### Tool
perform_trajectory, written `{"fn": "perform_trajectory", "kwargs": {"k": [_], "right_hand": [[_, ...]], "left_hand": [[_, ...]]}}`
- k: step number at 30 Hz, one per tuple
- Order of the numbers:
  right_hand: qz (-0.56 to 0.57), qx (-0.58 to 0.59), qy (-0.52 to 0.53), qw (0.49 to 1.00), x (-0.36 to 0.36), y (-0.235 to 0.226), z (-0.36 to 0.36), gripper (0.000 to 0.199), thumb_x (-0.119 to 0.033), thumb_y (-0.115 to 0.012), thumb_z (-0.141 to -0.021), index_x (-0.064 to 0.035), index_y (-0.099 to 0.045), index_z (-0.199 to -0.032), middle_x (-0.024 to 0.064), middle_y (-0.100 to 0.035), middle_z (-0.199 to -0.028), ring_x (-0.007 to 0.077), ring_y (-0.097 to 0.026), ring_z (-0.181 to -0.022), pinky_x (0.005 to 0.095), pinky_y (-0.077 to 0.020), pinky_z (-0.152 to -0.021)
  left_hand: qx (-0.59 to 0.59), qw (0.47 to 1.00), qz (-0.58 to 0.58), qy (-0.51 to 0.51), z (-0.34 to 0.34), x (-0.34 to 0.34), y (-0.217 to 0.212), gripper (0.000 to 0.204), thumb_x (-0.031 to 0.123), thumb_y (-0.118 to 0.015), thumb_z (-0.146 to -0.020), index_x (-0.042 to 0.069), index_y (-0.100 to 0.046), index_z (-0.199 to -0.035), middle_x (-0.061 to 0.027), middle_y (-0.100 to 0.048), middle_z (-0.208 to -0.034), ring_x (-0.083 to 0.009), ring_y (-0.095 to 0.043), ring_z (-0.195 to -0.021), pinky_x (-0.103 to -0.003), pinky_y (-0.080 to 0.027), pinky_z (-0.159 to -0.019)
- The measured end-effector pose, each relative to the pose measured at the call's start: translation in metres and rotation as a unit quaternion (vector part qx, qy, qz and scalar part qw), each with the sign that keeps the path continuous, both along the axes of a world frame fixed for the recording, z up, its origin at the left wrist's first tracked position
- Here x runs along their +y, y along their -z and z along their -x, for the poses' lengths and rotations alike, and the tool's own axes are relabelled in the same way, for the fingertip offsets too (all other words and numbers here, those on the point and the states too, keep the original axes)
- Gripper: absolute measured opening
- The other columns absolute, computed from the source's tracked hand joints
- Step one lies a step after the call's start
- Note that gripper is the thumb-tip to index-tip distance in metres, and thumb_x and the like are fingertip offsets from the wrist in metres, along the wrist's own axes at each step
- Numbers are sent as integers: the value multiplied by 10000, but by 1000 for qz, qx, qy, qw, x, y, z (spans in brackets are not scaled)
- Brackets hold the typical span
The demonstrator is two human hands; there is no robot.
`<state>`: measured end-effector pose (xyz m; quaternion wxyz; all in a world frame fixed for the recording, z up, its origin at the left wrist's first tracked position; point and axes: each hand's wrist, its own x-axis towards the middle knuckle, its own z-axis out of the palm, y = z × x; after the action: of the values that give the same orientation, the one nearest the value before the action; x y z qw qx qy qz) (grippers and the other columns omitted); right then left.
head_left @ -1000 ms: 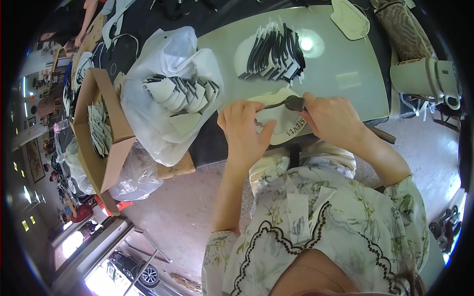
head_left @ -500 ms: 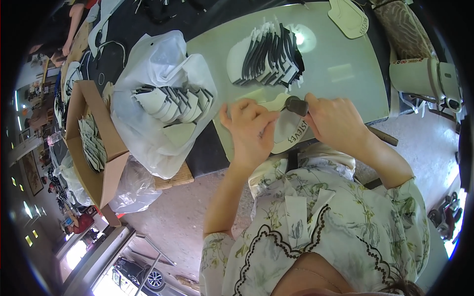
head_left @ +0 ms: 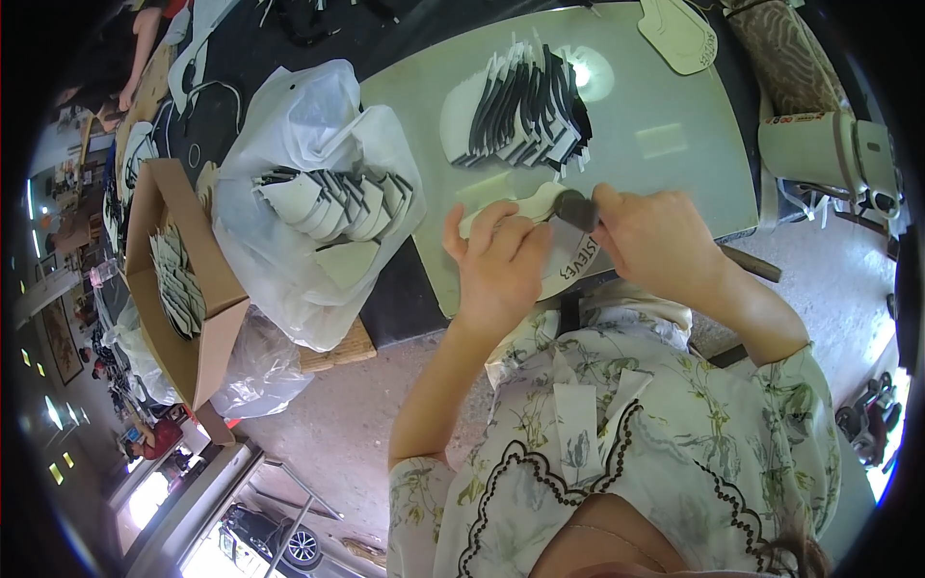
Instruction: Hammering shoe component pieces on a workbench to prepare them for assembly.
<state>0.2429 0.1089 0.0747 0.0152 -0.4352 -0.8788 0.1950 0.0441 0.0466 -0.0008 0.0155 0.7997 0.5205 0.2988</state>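
Observation:
A cream template (head_left: pixel 537 200) with dark lettering along its edge lies on the pale board (head_left: pixel 665 183), close to my body. Over its left part rests my left hand (head_left: pixel 501 262), fingers spread and bent, the outer one sticking out; its thumb is mostly hidden. My right hand (head_left: pixel 660 234) is closed, thumb and fingers pinching a small dark grey piece (head_left: pixel 576 210) with a rounded end above the template. What exactly this piece is I cannot make out. Just beyond my hands stands a fanned stack of black and white cut pieces (head_left: pixel 520 111).
At the left, a white plastic bag (head_left: pixel 289 125) bears more white pieces (head_left: pixel 332 207) with dark edges. Beside it a cardboard box (head_left: pixel 207 255) holds pale pieces. Another cream template (head_left: pixel 679 37) lies at the far right, near a beige machine (head_left: pixel 819 154).
My left hand has turned and its fingers have come down over the template, the thumb now less visible. The dark piece has shifted slightly in my right hand's pinch.

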Motion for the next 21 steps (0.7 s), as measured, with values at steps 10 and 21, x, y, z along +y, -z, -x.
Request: {"fn": "perform_trajectory", "kwargs": {"k": [10,21], "right_hand": [[8,-36,-6,999,-2,0,0,301,-290,-562,-960,-25,-498,-831,125,-618,-603,320,-638,-540,396,-492,-476],[33,-57,-34,997,0,9,2,306,-282,-554,-962,-10,-489,-838,124,-613,-598,318,-634,-546,409,-482,-478]], "left_hand": [[27,999,19,2,0,-1,-4,268,48,-695,-720,146,-716,-968,25,-589,-884,-203,-551,-1032,-510,-254,-1025],[-8,1000,5,-17,8,1,-4,294,61,-659,-672,117,-699,-958,25,-582,-924,-182,-564,-1039,-524,-280,-1021]]}}
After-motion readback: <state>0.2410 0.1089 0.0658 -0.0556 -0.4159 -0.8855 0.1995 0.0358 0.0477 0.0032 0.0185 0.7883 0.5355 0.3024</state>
